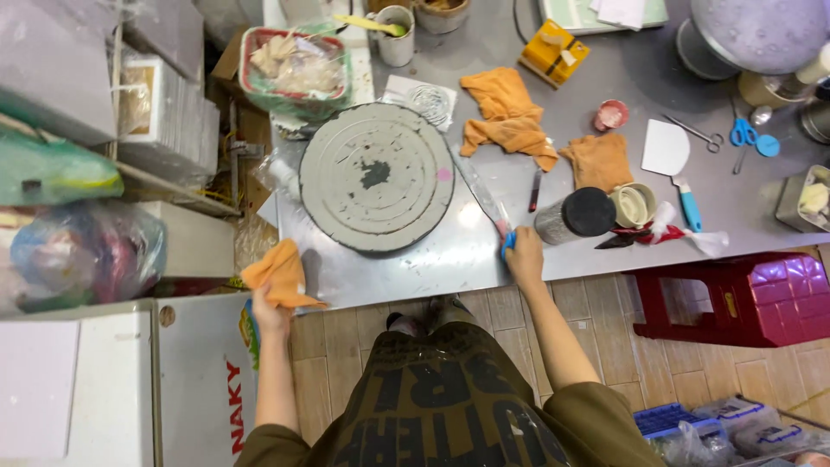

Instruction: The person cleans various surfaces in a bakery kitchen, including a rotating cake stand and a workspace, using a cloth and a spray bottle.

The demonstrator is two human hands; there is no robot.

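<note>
While my left hand point(270, 313) grips an orange cloth point(278, 275) at the counter point(415, 259) edge, fingers clamped on it, my right hand point(524, 256) closes around a blue-handled spatula point(486, 206). Its blade lies beside the grey turntable point(377, 176).

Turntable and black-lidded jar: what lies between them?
In the head view, a long spatula and a small dark tool lie between turntable and black-lidded jar.
</note>
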